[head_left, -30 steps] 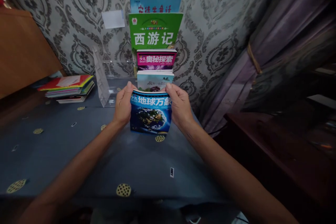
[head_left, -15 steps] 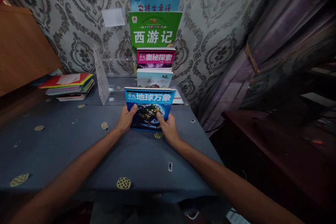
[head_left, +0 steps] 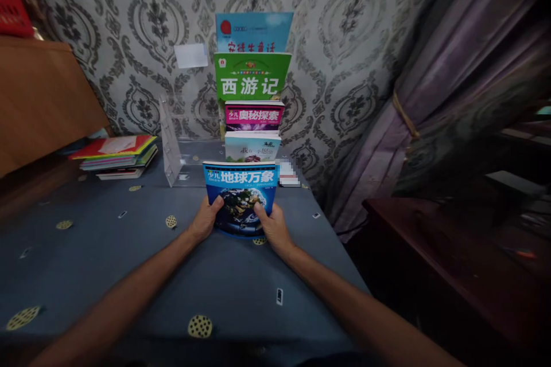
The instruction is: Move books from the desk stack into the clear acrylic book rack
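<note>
A blue book with a globe on its cover (head_left: pixel 241 200) is held upright, tilted back, between my two hands. My left hand (head_left: pixel 207 217) grips its left edge, thumb on the front cover. On the right edge my right hand (head_left: pixel 274 223) does the same; the fingers behind the book are hidden. Just beyond, books stand in rising tiers of a clear acrylic rack (head_left: pixel 169 143): a pale blue book (head_left: pixel 253 146), a magenta book (head_left: pixel 253 114), a green book (head_left: pixel 252 77) and a sky-blue book (head_left: pixel 253 31) at the top. The held book covers the rack's lower front.
Left of the rack lies a stack of books (head_left: pixel 118 155) with a red and yellow one on top. A patterned blue-grey tablecloth (head_left: pixel 142 264) covers the table. A wooden cabinet (head_left: pixel 38 103) stands at left, a tied purple curtain (head_left: pixel 374 143) and dark red furniture (head_left: pixel 430 241) at right.
The view has tilted up, so everything sits lower in the picture. Both hands still hold the blue book, which has shifted slightly left relative to the rack.
</note>
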A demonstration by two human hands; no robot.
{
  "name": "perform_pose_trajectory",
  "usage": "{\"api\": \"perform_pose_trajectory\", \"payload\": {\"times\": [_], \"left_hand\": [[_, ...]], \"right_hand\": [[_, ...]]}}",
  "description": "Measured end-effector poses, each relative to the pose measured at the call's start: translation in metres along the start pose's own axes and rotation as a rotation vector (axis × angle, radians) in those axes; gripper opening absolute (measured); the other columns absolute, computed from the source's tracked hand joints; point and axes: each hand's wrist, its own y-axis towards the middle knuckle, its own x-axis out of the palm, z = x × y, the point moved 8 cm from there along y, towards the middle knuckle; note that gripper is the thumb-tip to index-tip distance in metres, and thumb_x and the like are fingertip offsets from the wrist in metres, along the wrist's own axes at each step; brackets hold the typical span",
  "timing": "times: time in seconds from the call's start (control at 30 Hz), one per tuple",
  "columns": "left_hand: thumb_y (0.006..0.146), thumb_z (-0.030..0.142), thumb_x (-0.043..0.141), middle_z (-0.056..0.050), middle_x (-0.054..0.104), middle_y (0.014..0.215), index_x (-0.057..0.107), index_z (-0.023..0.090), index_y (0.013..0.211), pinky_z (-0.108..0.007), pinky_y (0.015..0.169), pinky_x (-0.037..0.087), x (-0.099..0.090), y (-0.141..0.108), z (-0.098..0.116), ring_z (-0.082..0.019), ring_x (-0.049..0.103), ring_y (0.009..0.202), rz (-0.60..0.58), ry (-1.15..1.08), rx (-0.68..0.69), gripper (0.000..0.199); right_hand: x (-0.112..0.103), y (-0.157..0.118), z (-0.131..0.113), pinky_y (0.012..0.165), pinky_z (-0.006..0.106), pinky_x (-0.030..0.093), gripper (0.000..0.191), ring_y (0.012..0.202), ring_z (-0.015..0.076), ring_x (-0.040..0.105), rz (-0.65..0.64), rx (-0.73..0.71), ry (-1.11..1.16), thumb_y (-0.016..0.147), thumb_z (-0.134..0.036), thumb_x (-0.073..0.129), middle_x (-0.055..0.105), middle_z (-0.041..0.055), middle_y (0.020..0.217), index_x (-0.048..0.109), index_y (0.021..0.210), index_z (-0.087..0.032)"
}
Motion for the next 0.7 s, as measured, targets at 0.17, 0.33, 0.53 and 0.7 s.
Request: {"api": "perform_pose_trajectory", "payload": {"times": [0.17,0.33,0.53,0.7], "left_hand": [[0.045,0.073,0.087,-0.011,0.079,0.095,0.074,0.016,0.097,-0.046,0.096,0.056,-0.003,0.001,-0.003,-0.035,0.072,0.103,0.015,-0.006,-0.01,0.078],[0.053,0.077,0.081,-0.011,0.08,0.094,0.074,0.015,0.1,-0.047,0.098,0.055,-0.006,0.003,-0.007,-0.036,0.072,0.106,0.024,0.003,-0.022,0.078],[0.07,0.076,0.072,-0.009,0.079,0.11,0.074,0.017,0.112,-0.045,0.108,0.05,0.001,0.006,-0.001,-0.032,0.067,0.119,-0.016,-0.125,-0.001,0.072],[0.068,0.073,0.076,-0.011,0.079,0.106,0.076,0.015,0.104,-0.046,0.108,0.05,-0.003,0.009,-0.001,-0.032,0.068,0.116,0.061,-0.123,-0.004,0.068]], "right_hand": [[-0.001,0.001,-0.003,0.066,0.03,0.052,0.063,0.069,0.019,0.061,0.007,-0.008,-0.029,0.069,-0.078,0.067,0.069,0.0033,0.076,0.07,0.087,-0.018],[-0.003,0.001,-0.007,0.056,0.028,0.049,0.064,0.063,0.0179,0.057,0.016,-0.014,-0.057,0.069,-0.081,0.065,0.065,0.002,0.071,0.067,0.083,-0.018],[-0.005,0.002,-0.007,0.058,0.027,0.05,0.068,0.066,0.0178,0.06,0.008,0.021,-0.019,0.07,-0.083,0.064,0.067,0.0024,0.073,0.068,0.088,-0.017],[-0.004,0.0,0.003,0.053,0.025,0.049,0.066,0.067,0.018,0.065,0.016,0.1,0.041,0.074,-0.082,0.061,0.07,0.0026,0.077,0.069,0.091,-0.019]]}}
